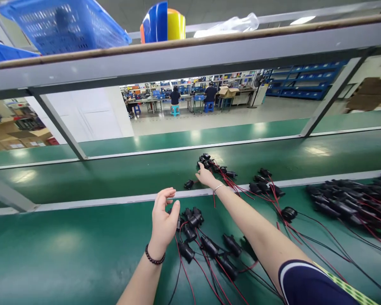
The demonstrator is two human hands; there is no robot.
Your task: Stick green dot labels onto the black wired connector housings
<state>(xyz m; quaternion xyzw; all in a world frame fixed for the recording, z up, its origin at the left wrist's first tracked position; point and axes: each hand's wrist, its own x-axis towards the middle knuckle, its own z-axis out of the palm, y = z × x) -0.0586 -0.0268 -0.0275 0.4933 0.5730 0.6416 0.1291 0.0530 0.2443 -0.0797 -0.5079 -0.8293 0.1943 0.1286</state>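
Note:
My left hand [164, 218], a dark bead bracelet at its wrist, is held over the green worktop with fingers loosely bent and thumb apart. Nothing shows in its grasp. Just right of it lies a cluster of black cylindrical parts [209, 245] with red and black wires. My right hand [205, 176] reaches across the white rail to a smaller pile of the same wired parts [205, 157] on the far green strip. Its index finger is stretched out at the pile's edge, the thumb apart; some fingers are hidden. One loose black part [189, 184] lies to its left.
A large heap of black wired parts [346, 203] covers the worktop at right, with a smaller group [265, 184] nearer. Above runs a shelf [190, 53] bearing a blue basket [66, 27]. Metal posts [335, 91] stand behind the strip. People sit at distant benches.

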